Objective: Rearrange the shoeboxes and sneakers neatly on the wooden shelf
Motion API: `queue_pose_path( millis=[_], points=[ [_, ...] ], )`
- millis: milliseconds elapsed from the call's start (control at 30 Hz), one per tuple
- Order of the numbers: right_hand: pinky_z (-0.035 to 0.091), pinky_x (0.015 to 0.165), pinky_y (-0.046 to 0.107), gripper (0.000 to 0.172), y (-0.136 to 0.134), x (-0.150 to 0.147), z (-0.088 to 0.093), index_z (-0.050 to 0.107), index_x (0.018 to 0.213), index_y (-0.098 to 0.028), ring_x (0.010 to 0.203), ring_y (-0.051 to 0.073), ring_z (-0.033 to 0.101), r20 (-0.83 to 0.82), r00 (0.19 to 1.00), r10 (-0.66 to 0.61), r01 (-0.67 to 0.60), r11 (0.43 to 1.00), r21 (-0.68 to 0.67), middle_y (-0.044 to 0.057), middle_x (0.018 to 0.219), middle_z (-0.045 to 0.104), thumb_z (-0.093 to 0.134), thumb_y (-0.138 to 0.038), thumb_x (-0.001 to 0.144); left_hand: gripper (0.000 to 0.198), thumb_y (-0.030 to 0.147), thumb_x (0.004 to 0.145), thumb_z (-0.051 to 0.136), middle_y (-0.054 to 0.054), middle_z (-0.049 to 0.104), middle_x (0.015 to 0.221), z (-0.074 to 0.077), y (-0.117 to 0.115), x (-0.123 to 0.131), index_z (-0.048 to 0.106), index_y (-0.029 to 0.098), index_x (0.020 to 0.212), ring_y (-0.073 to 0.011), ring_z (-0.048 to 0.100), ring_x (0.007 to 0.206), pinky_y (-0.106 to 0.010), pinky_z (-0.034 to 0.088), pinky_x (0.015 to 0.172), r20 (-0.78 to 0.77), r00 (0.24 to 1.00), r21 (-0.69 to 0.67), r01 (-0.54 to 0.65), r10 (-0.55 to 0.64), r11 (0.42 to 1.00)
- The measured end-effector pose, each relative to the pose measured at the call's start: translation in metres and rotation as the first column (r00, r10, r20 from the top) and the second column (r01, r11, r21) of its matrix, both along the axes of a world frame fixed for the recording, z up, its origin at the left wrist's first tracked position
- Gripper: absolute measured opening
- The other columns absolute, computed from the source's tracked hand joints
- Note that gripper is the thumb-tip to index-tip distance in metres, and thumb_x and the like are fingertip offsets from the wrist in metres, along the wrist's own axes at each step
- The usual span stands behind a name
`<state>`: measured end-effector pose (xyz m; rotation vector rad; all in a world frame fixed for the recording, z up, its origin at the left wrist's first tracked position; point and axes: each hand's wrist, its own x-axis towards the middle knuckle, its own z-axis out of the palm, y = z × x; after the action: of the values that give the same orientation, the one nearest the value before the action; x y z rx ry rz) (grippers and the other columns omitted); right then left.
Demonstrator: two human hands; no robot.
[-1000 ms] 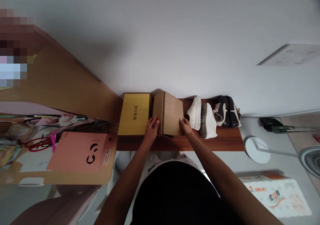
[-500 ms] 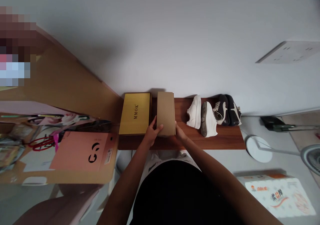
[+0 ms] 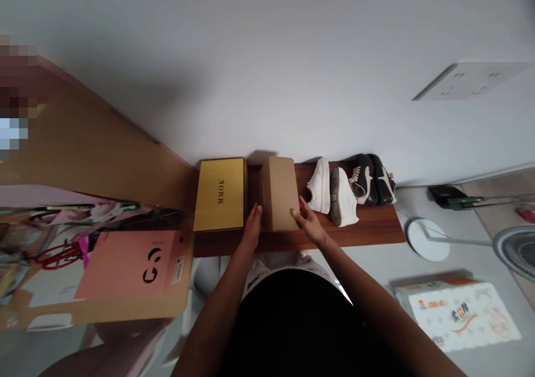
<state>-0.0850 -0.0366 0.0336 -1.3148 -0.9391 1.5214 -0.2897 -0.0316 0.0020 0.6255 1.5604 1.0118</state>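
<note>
A plain brown cardboard box (image 3: 284, 190) stands on the dark reddish wooden shelf (image 3: 371, 235), turned a little so its left side shows. My right hand (image 3: 311, 223) grips the box's right edge near the front, thumb on the top face and fingers along the side. At the box's lower left, my left hand (image 3: 253, 225) has its fingers stretched forward; whether it touches the cardboard I cannot tell. Left of that hand lies a yellow MMOK box (image 3: 220, 194). A pair of white shoes (image 3: 320, 187) is on the right, one tipped to show its sole.
Dark sneakers (image 3: 368, 182) with cream laces sit at the shelf's right end. A pink box (image 3: 125, 265), red-handled scissors (image 3: 58, 256) and papers crowd the table at left. On the floor at right are a tissue pack (image 3: 468, 315) and a fan (image 3: 518, 251).
The brown box has turned slightly and shifted right relative to the yellow box. My left hand has come off its top face, and my right thumb has moved onto it.
</note>
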Motion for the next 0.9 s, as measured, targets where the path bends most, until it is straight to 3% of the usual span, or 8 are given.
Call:
queue_pose_path(
  millis=[133,300,400,533,667,800,900],
  points=[
    [0.050,0.103,0.046,0.089,-0.004,0.030,-0.008,0.035,0.155,-0.026,0.123,0.027,0.061,0.065,0.996,-0.061,0.060,0.998,0.023,0.013,0.144,0.057,0.072,-0.056,0.079,0.065,0.057,0.083,0.068,-0.016,0.049,0.151,-0.023,0.002,0.006,0.060,0.018,0.134,-0.0269,0.038,0.146,-0.041,0.029,0.120,-0.081,0.997,-0.134,-0.027,0.016,0.991],
    [0.034,0.118,0.048,0.067,-0.002,0.054,-0.017,0.063,0.134,-0.025,0.136,0.027,0.050,0.278,0.958,-0.072,0.038,0.991,0.126,0.010,0.143,0.058,0.065,-0.067,0.081,0.060,0.057,0.079,0.073,-0.013,0.066,0.133,-0.028,-0.008,0.008,0.065,0.021,0.128,-0.0270,0.060,0.127,-0.045,0.048,0.105,0.219,0.976,-0.174,0.032,0.007,0.984],
    [0.032,0.120,0.051,0.065,0.001,0.059,-0.017,0.067,0.129,-0.025,0.138,0.029,0.049,0.284,0.955,-0.086,0.066,0.995,0.081,0.008,0.143,0.059,0.065,-0.068,0.080,0.064,0.054,0.077,0.076,-0.011,0.071,0.125,-0.022,-0.013,0.006,0.064,0.021,0.130,-0.0250,0.066,0.116,-0.043,0.052,0.101,0.316,0.948,-0.119,0.012,0.027,0.993],
    [0.041,0.114,0.051,0.067,0.008,0.060,-0.017,0.066,0.130,-0.023,0.129,0.030,0.057,0.182,0.983,-0.003,0.014,0.998,-0.059,0.008,0.136,0.064,0.076,-0.059,0.075,0.065,0.051,0.077,0.078,-0.009,0.072,0.122,-0.011,-0.011,0.002,0.063,0.021,0.132,-0.0223,0.067,0.115,-0.042,0.051,0.105,0.220,0.974,-0.040,-0.054,0.062,0.998],
    [0.050,0.103,0.046,0.059,0.024,0.054,-0.024,0.067,0.127,-0.024,0.114,0.026,0.066,0.075,0.991,0.107,-0.097,0.986,-0.134,0.005,0.124,0.071,0.074,-0.055,0.077,0.059,0.042,0.076,0.080,-0.007,0.072,0.124,-0.003,0.000,-0.004,0.066,0.021,0.129,-0.0227,0.065,0.118,-0.042,0.047,0.109,0.072,0.993,0.024,-0.098,0.096,0.995],
    [0.058,0.084,0.040,0.056,0.039,0.044,-0.039,0.068,0.122,-0.024,0.087,0.021,0.070,0.112,0.983,0.143,-0.117,0.971,-0.210,0.003,0.099,0.076,0.067,-0.059,0.079,0.054,0.036,0.078,0.078,-0.007,0.072,0.124,-0.001,0.013,-0.007,0.067,0.021,0.129,-0.0244,0.064,0.119,-0.043,0.046,0.109,-0.042,0.994,0.061,-0.095,0.098,0.994],
    [0.057,0.082,0.038,0.055,0.047,0.040,-0.051,0.070,0.115,-0.021,0.083,0.020,0.068,0.157,0.978,0.137,-0.113,0.982,-0.154,0.002,0.089,0.075,0.066,-0.061,0.077,0.053,0.034,0.079,0.076,-0.007,0.072,0.124,-0.006,0.020,-0.006,0.067,0.021,0.129,-0.0251,0.065,0.118,-0.043,0.047,0.107,-0.090,0.991,0.063,-0.093,0.099,0.994]
  ],
)
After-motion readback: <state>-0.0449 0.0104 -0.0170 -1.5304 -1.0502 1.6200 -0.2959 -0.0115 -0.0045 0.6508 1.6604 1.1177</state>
